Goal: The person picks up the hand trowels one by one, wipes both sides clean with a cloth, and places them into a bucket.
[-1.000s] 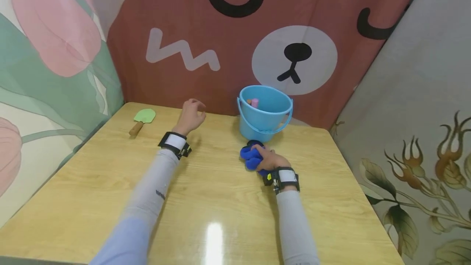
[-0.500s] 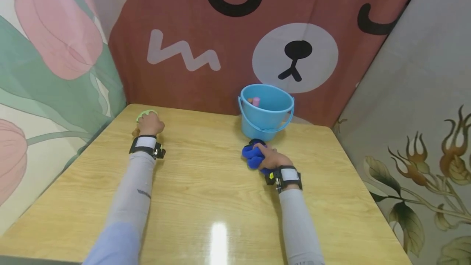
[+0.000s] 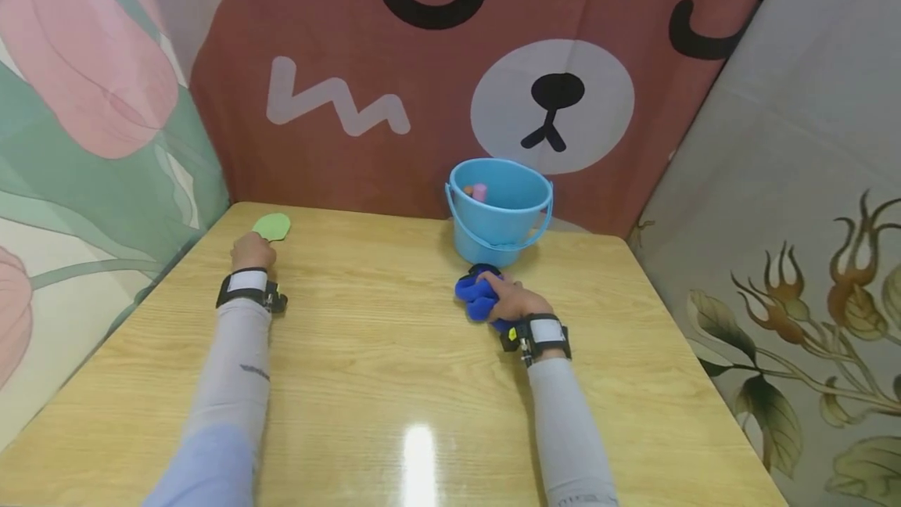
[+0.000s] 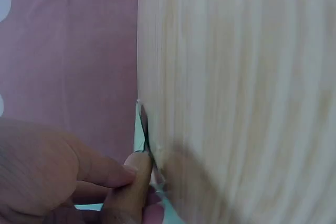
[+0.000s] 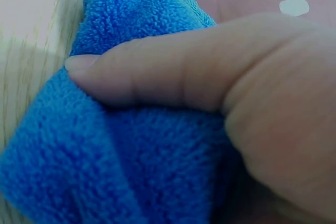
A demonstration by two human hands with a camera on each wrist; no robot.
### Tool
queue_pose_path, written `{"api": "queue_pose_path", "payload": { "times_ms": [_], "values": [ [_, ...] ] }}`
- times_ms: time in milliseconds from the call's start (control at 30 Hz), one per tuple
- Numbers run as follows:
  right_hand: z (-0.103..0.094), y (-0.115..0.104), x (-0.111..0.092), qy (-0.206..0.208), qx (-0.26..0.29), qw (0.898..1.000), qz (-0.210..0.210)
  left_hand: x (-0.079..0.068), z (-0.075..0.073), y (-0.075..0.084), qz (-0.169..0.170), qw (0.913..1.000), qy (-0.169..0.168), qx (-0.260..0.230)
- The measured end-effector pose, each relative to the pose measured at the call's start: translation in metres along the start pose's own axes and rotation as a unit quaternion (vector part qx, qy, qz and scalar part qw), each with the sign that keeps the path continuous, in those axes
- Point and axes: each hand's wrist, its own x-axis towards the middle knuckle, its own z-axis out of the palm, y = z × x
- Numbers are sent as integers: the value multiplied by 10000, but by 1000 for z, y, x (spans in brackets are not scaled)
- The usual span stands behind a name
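Observation:
At the table's far left, my left hand (image 3: 253, 251) grips a small shovel (image 3: 272, 226) with a rounded green blade. The left wrist view shows the thumb and fingers around its wooden handle (image 4: 134, 187); the blade is near the tabletop. My right hand (image 3: 519, 302) holds a bunched blue terry cloth (image 3: 480, 308) in front of the bucket. In the right wrist view the thumb presses across the folds of the cloth (image 5: 68, 145), while the other fingers are hidden. A small black thing (image 3: 484, 268) shows at the cloth's far edge; its kind is unclear.
A light blue bucket (image 3: 496, 229) with its handle down stands at the back right of the wooden table (image 3: 366, 350). Inside it are a pink piece (image 3: 479, 192) and an orange piece. A brown bear-print curtain (image 3: 338, 170) hangs along the table's back edge, with patterned cloths at both sides.
My left hand has moved left across the table to the small shovel and taken hold of its handle. The right hand stays in place with the cloth. The head view has shifted slightly.

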Motion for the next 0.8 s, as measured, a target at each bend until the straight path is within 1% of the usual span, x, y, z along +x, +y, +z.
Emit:
{"api": "queue_pose_path", "payload": {
  "times_ms": [133,200,300,367,467,533,600,700,800],
  "values": [
    [0,-1,0,-25,36,10000,-31,-3,-5,-2,-80,9996,-214,183],
    [-1,-1,1,-24,26,10000,-82,-4,-7,-3,-98,9992,-254,281],
    [-1,-1,0,-44,82,9999,-94,-4,-6,-3,38,9986,-286,446],
    [-1,0,0,-60,120,9999,-105,-4,-6,-1,80,9983,-343,459],
    [-1,1,-2,-89,132,9999,-44,-4,-6,0,94,9979,-537,352],
    [-1,1,-3,-78,114,9999,15,-4,-6,0,196,9976,-629,211],
    [-2,1,-4,-59,76,9999,86,-3,-7,-1,396,9969,-674,98],
    [-2,0,-5,-75,135,9997,167,-5,-9,1,600,9955,-715,-151],
    [-2,0,-6,-130,274,9993,232,-10,-10,7,575,9955,-711,-250]
  ]
}}
